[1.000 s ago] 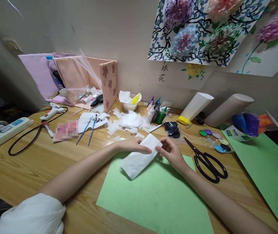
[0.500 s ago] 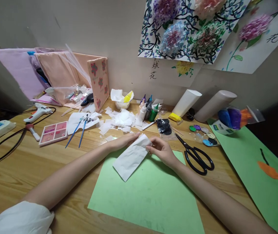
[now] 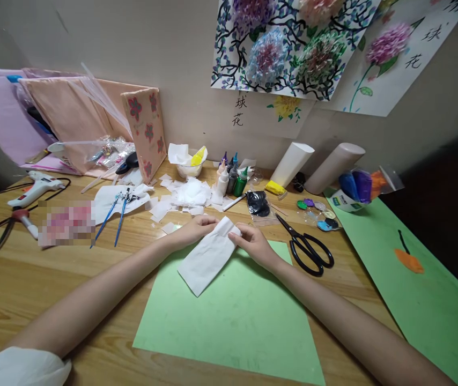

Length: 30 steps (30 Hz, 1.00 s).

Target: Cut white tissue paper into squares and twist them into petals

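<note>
The folded white rectangle of thin, tissue-like paper (image 3: 207, 262), just below the frame's centre over a flat pale-green sheet (image 3: 229, 332), looks light, limp and tearable; its edges suit gentle pinching. The right hand (image 3: 255, 244) pinches its upper-right edge; the left hand's (image 3: 197, 229) fingertips are hidden behind it, grip unclear.

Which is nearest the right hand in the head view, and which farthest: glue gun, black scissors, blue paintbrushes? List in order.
From the right hand:
1. Black scissors: just right.
2. Blue paintbrushes: left.
3. Glue gun: far left.
</note>
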Tool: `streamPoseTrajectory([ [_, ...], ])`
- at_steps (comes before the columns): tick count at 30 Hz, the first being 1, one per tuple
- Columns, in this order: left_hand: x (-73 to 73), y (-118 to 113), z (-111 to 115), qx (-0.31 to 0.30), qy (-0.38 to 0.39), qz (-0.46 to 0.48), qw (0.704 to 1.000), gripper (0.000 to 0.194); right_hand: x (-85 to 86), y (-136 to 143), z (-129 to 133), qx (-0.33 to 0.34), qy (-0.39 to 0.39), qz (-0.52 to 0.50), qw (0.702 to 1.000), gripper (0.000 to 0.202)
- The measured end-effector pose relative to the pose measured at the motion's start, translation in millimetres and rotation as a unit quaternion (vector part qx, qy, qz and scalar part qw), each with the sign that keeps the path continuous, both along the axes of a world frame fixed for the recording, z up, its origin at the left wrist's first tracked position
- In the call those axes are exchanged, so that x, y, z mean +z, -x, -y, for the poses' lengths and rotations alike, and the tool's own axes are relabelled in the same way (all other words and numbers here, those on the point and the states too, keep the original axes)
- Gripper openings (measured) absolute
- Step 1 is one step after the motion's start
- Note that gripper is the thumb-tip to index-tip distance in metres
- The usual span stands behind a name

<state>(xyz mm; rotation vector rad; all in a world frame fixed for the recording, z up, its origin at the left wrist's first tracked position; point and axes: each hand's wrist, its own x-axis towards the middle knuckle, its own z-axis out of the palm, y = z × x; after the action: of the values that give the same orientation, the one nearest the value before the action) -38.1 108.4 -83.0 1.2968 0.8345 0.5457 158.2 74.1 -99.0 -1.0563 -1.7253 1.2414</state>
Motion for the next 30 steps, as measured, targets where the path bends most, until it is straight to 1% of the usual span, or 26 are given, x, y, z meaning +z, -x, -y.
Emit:
streamPoseTrajectory([
  [7,4.5,0.5,-1.5,-0.008,-0.028,-0.039,0.999,0.031,-1.7,-0.6,-1.7,-0.003,-0.036,0.032,0.999,0.03],
  [12,2.0,0.5,-3.0,-0.018,-0.045,-0.045,0.998,0.032,-0.1,-1.3,-1.6,-0.008,-0.052,0.06,0.997,0.03],
  [16,1.0,0.9,-2.4,-0.03,-0.044,-0.056,0.997,0.034,-0.3,-1.0,-1.9,-0.006,-0.043,0.051,0.998,0.026],
  [21,3.1,0.3,-2.2,-0.049,-0.08,-0.051,0.994,0.035,0.5,0.1,-0.8,0.009,-0.018,0.035,0.999,0.033],
  [25,3.2,0.3,-2.9,-0.044,-0.09,-0.065,0.993,0.037,2.6,0.0,0.0,0.033,-0.024,0.028,0.999,0.033],
  [30,0.6,0.6,-3.9,-0.059,-0.096,-0.062,0.992,0.039,4.1,0.4,1.6,0.029,-0.029,0.049,0.998,0.035],
])
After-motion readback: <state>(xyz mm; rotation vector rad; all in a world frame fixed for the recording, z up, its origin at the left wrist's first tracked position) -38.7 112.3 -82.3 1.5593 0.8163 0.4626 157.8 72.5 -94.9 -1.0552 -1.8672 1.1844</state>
